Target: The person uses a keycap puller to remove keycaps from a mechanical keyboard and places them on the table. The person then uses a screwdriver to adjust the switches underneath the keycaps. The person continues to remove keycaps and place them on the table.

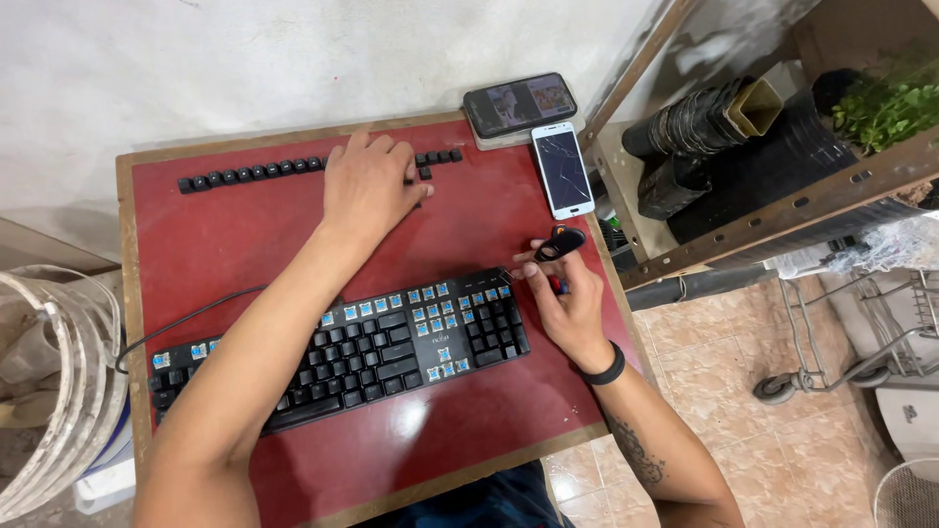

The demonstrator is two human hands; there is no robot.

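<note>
Now the black plastic keyboard, many caps gone, lies mid-table. One row of loose black keycaps lies under the flat, open left hand; the right hand pinches one black keycap puller. Two phones.

Two phone screens at far edge of red table. Dark phone: landscape, lit, colourful picture. White phone: just beside it, upright, dark screen, cracked. No packages, labels, signs visible.
</note>
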